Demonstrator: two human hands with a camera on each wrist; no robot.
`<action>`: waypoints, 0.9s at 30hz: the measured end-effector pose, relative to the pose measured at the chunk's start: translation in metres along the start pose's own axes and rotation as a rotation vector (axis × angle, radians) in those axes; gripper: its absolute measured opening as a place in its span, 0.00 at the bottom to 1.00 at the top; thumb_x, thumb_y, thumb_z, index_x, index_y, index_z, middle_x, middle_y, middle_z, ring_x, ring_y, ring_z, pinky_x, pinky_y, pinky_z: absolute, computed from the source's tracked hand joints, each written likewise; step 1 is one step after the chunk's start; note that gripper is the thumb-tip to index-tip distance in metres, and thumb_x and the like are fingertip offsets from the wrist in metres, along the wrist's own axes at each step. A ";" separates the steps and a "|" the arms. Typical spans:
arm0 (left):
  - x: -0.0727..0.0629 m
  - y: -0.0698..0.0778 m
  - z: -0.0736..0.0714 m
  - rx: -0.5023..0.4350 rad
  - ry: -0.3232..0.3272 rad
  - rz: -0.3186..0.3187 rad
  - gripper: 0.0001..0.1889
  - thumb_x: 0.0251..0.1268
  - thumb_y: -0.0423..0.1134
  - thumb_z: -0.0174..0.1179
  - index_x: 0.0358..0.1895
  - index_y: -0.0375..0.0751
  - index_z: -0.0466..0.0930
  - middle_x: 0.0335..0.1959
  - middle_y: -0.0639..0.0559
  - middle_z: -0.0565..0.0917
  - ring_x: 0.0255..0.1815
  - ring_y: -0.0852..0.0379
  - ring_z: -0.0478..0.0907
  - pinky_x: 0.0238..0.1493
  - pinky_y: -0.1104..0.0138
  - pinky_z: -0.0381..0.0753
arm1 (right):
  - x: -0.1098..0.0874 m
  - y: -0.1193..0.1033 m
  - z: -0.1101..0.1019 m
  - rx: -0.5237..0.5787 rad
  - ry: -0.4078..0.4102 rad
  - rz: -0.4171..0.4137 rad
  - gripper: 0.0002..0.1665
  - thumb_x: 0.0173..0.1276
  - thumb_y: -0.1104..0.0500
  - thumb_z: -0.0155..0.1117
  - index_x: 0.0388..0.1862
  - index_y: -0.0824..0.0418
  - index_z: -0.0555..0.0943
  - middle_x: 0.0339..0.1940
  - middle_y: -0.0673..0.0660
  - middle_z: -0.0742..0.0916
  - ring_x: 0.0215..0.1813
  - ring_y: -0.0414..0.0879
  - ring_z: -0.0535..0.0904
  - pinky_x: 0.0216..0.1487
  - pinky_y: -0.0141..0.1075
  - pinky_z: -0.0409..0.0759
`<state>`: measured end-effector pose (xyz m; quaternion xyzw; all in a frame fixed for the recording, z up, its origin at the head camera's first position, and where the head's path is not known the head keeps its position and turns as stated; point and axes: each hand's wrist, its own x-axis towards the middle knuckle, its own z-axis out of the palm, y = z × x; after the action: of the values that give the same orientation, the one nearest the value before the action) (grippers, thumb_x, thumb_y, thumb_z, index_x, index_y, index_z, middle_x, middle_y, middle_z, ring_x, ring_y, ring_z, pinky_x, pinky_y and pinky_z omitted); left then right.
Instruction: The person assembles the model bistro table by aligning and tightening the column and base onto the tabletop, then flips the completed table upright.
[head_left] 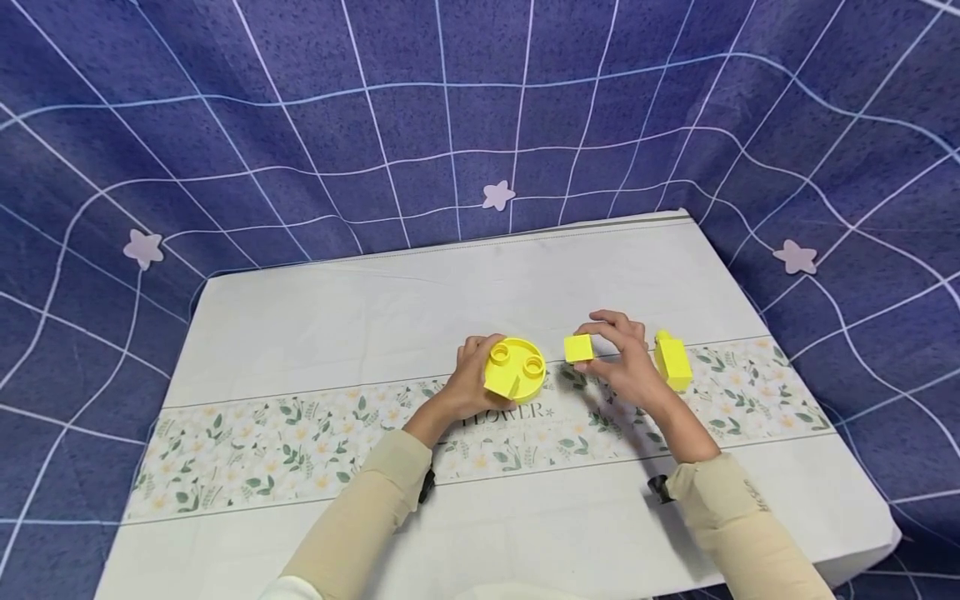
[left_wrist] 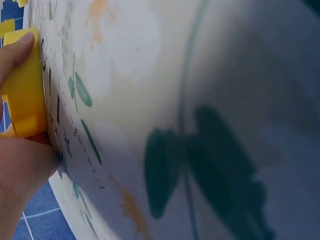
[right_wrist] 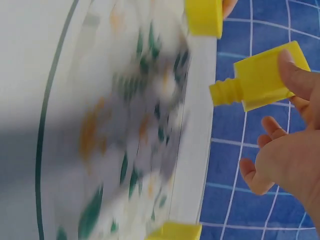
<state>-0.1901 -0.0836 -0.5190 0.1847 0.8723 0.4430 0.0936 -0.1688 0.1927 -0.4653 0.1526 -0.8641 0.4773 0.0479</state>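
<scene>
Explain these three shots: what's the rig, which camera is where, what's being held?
There's no robot: a person works with two bare hands. The wide picture comes from a head-worn camera looking forward and down; the other two come from cameras on the left and right wrists. The left hand grips a round yellow piece. The right hand pinches a yellow block; its ridged neck shows in the right wrist view. Another yellow piece is on the flower-banded tablecloth, beyond the right hand.

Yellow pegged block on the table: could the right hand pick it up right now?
Probably not yet: the right hand pinches another yellow block, though the tabletop block is close by with nothing apparent between.
</scene>
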 end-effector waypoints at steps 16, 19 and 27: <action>0.001 0.001 0.000 0.027 -0.019 -0.021 0.56 0.30 0.41 0.83 0.70 0.56 0.60 0.60 0.50 0.61 0.60 0.54 0.54 0.63 0.53 0.60 | 0.008 -0.015 0.031 0.318 0.033 0.127 0.23 0.59 0.61 0.72 0.54 0.58 0.81 0.61 0.54 0.75 0.62 0.49 0.59 0.60 0.57 0.55; 0.001 0.002 -0.001 0.038 -0.021 -0.026 0.56 0.31 0.42 0.83 0.71 0.57 0.59 0.61 0.50 0.61 0.60 0.54 0.54 0.63 0.53 0.60 | 0.008 -0.015 0.036 0.330 0.048 0.127 0.23 0.59 0.61 0.72 0.54 0.57 0.81 0.60 0.54 0.76 0.61 0.48 0.59 0.59 0.57 0.55; 0.000 0.001 -0.001 0.058 -0.017 -0.016 0.57 0.30 0.42 0.83 0.72 0.55 0.59 0.62 0.50 0.62 0.60 0.54 0.54 0.62 0.54 0.61 | 0.007 -0.034 0.040 0.327 0.030 0.109 0.22 0.60 0.66 0.69 0.55 0.64 0.80 0.61 0.61 0.74 0.60 0.53 0.58 0.59 0.58 0.55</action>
<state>-0.1906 -0.0833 -0.5179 0.1841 0.8854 0.4152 0.0989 -0.1624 0.1406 -0.4582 0.1043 -0.7811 0.6155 0.0092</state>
